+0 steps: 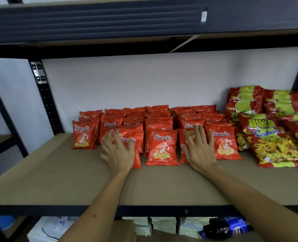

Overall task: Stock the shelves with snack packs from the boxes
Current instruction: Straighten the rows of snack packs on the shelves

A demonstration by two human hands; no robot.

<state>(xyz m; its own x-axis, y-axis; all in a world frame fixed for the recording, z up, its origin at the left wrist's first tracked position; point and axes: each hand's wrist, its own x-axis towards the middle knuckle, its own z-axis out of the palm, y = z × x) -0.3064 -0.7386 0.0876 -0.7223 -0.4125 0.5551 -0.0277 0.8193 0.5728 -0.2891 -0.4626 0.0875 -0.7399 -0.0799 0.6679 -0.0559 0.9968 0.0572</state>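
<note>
Head view | left hand (119, 151) and right hand (199, 150) lay flat, fingers spread, gripping nothing, on two front-row orange prawn-cracker packs (161, 147) | five packs fronted the shelf board (61, 177) | Bika packs (273, 142) right of them, uncountable

A white wall (144, 81) stands behind the rack. Below, white bags (164, 224) sit in a row, beside a blue-labelled bottle (235, 227) and a blue lid (4, 221).
</note>
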